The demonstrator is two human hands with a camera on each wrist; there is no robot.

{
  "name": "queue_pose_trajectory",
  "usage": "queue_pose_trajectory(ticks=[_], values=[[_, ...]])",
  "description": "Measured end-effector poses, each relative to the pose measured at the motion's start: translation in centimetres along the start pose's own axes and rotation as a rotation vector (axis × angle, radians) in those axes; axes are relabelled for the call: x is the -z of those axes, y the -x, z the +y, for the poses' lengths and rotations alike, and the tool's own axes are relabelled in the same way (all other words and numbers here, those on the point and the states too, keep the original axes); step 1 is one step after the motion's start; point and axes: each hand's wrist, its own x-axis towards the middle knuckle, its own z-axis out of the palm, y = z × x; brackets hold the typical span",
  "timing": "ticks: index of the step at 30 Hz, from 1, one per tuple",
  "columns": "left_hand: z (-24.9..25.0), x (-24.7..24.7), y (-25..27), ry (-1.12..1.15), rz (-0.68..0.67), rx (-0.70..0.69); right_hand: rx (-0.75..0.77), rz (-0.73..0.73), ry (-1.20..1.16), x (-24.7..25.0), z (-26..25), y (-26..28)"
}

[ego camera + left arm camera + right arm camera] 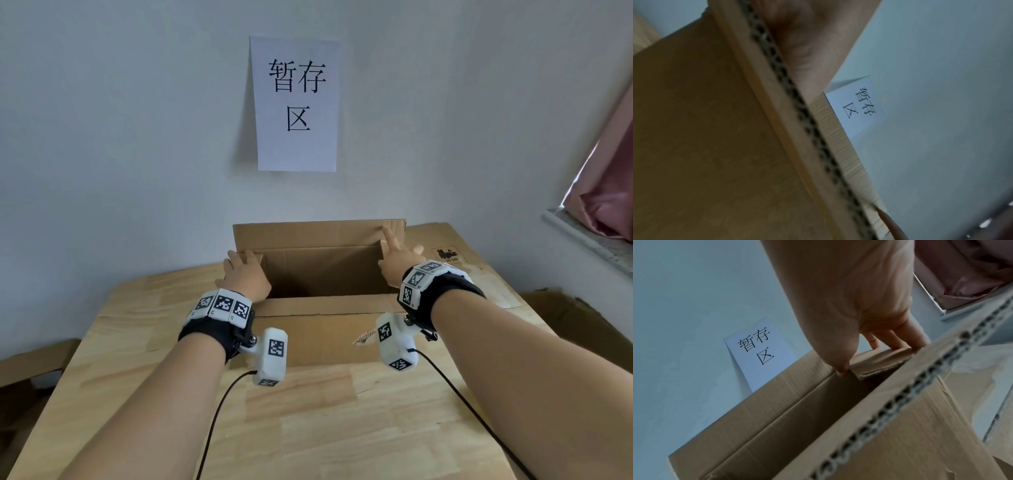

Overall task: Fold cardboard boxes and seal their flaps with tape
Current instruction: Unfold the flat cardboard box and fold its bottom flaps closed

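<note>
Nearest, a pale wooden table, two black cables trailing across it from the wrist cameras. On the table, further in, an open cardboard box, mouth up, near flap folded toward the viewer, far flap standing upright against the wall.

At the box's left end, the left hand, palm down, fingers fairly straight and spread over the left side flap, pressing on it rather than clutching; in the left wrist view, only the palm against a corrugated edge, fingertips out of sight.

At the box's right end, the right hand, index finger extended up along the far flap's right corner, other fingers over the short right side flap; in the right wrist view, thumb tip at the inner corner and fingers laid on that flap's top, a loose hold, not a fist.

Right of the box, flat cardboard sheets with a small printed logo.

Beyond, a white wall with a paper sign bearing three black characters. Far right, a window ledge and pink curtain.
</note>
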Motion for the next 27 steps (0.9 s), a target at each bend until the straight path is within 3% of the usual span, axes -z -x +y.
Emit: queue_pose_trajectory(ticks=[7, 16, 19, 22, 27], values=[[-2.7, 0.7, -0.5, 0.129, -0.12, -0.056, 0.041, 0.017, -0.025, -0.7, -0.9, -0.3], [-5.5, 1.3, 0.3, 0.798, -0.116, -0.079, 0.084, 0.039, 0.014, 0.1, 0.5, 0.9], [-6.4, 0.5, 0.6, 0.785, -0.142, -0.118, 0.152, 0.018, -0.006, 0.4, 1.4, 1.1], [-7.6, 0.3, 1.1, 0.77, -0.219, -0.048, 0.188, 0.005, -0.022, 0.7, 1.6, 2.0], [-8.1, 0.4, 1.7, 0.931, -0.252, -0.014, 0.197, -0.008, -0.049, 1.0, 1.4, 2.7]])
